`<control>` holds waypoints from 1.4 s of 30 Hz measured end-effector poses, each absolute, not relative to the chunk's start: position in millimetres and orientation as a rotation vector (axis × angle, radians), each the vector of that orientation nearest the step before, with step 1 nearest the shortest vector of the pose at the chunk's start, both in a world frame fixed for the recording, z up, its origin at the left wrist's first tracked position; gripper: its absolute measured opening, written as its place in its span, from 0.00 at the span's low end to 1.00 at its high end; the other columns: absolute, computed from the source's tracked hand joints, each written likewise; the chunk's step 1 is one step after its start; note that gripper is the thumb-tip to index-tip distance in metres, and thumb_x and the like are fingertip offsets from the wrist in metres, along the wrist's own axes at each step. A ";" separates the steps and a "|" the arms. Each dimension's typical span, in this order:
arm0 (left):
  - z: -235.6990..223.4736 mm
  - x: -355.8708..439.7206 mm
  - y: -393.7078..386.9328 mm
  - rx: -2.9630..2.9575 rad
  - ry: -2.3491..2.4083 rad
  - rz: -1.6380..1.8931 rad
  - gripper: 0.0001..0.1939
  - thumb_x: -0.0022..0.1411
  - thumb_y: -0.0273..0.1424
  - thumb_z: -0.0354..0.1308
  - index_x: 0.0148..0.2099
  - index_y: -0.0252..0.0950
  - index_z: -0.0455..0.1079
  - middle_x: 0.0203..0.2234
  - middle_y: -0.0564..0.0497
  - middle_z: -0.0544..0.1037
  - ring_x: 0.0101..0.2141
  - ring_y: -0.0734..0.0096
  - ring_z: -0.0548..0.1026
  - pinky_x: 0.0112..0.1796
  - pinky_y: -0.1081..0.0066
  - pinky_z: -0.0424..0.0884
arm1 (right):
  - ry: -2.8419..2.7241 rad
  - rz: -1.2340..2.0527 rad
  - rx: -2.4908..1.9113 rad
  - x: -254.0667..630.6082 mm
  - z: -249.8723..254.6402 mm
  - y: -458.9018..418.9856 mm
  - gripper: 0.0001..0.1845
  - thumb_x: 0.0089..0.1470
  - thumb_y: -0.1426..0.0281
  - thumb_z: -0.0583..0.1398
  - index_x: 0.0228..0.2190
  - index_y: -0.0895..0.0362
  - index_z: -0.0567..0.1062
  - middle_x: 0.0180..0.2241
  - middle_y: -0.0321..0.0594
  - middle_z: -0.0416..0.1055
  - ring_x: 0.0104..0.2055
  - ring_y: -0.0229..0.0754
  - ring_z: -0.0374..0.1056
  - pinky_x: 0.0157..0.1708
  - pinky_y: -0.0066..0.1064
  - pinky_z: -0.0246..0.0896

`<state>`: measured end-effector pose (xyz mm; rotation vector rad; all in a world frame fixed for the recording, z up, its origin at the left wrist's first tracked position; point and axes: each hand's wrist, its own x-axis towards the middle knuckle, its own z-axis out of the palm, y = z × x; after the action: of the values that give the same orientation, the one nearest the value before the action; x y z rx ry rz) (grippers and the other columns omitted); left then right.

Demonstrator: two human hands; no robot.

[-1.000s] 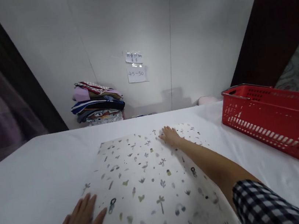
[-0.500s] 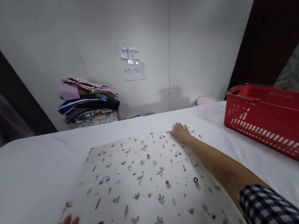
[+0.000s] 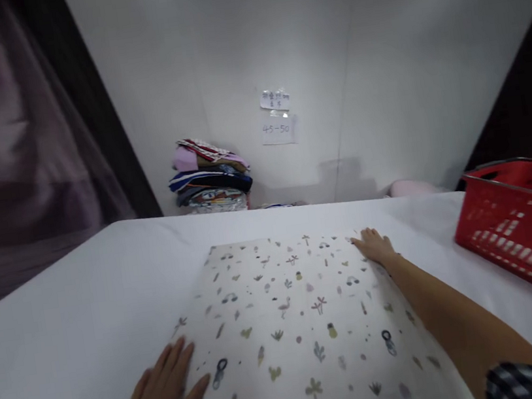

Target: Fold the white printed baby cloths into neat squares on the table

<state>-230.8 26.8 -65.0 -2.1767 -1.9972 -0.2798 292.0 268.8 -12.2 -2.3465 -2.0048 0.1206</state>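
Note:
A white cloth (image 3: 286, 342) printed with small palms, cacti, flamingos and rainbows lies spread over the white-covered table, its near part running out of view. My left hand (image 3: 162, 392) rests flat on its left edge near the front, fingers stretched forward and the thumb apart. At the cloth's far right corner, my right hand (image 3: 374, 247) lies palm down with its arm stretched along the right edge. Its fingers look spread and pressed on the fabric. No object shows in either hand.
On the right of the table stands a red plastic basket (image 3: 527, 229) with a metal handle. Behind the table's far edge rises a stack of folded fabrics (image 3: 213, 177). Two paper notes (image 3: 278, 128) hang on the wall. A purple curtain (image 3: 15, 142) hangs at left.
The view has turned left, so everything sits farther right in the picture. My left hand shows more fully on the cloth's left edge. My right hand stays at the far right corner.

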 end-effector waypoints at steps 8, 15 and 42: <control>-30.0 -202.3 17.5 -2.169 -2.149 -0.209 0.32 0.61 0.48 0.41 0.63 0.40 0.54 0.61 0.49 0.54 0.61 0.58 0.53 0.58 0.56 0.53 | -2.360 -0.114 -2.060 258.9 -35.3 251.6 0.27 0.59 0.60 0.44 0.58 0.53 0.59 0.64 0.45 0.43 0.65 0.51 0.34 0.58 0.53 0.35; -21.6 -195.6 11.9 -2.222 -2.253 -0.260 0.32 0.63 0.48 0.37 0.64 0.37 0.52 0.63 0.48 0.51 0.62 0.57 0.49 0.58 0.55 0.50 | -2.349 0.005 -2.017 213.9 -18.7 220.4 0.32 0.59 0.55 0.41 0.60 0.57 0.54 0.63 0.48 0.44 0.65 0.50 0.37 0.60 0.51 0.35; 37.3 -217.9 -47.2 -1.909 -3.143 -0.798 0.21 0.50 0.49 0.48 0.30 0.35 0.67 0.26 0.49 0.74 0.31 0.60 0.72 0.31 0.68 0.62 | -2.548 0.701 -1.356 110.5 26.2 112.1 0.34 0.57 0.49 0.45 0.59 0.54 0.59 0.61 0.43 0.52 0.61 0.51 0.49 0.57 0.43 0.46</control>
<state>-217.9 -47.2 37.3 -1.9089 -3.1428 -0.7984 110.5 112.1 26.2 -1.3562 -2.5484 0.7014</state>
